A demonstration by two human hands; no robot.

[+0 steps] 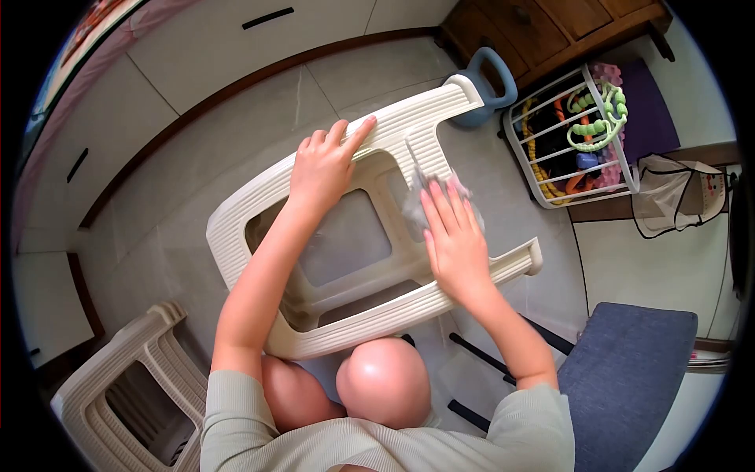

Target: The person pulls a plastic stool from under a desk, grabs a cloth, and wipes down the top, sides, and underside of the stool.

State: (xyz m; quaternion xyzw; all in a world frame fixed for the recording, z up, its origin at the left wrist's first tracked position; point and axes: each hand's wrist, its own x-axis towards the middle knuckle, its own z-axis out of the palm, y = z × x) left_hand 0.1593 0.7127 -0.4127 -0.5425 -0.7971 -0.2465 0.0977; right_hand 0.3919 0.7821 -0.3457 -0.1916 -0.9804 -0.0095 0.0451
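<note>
A cream plastic frame with ribbed edges and a large opening stands tilted in front of my knees. My left hand rests over its upper edge, the fingers hooked across the rim and the index finger stretched along it. On the ribbed crossbar at the right side, my right hand presses a crumpled, pale, thin cloth against the plastic. Those fingers lie long and close together over the cloth, hiding part of it.
A similar cream plastic frame stands at lower left. Right of me is a dark grey padded seat with black legs. A blue kettlebell, a white wire basket of exercise gear and a wooden cabinet stand farther off.
</note>
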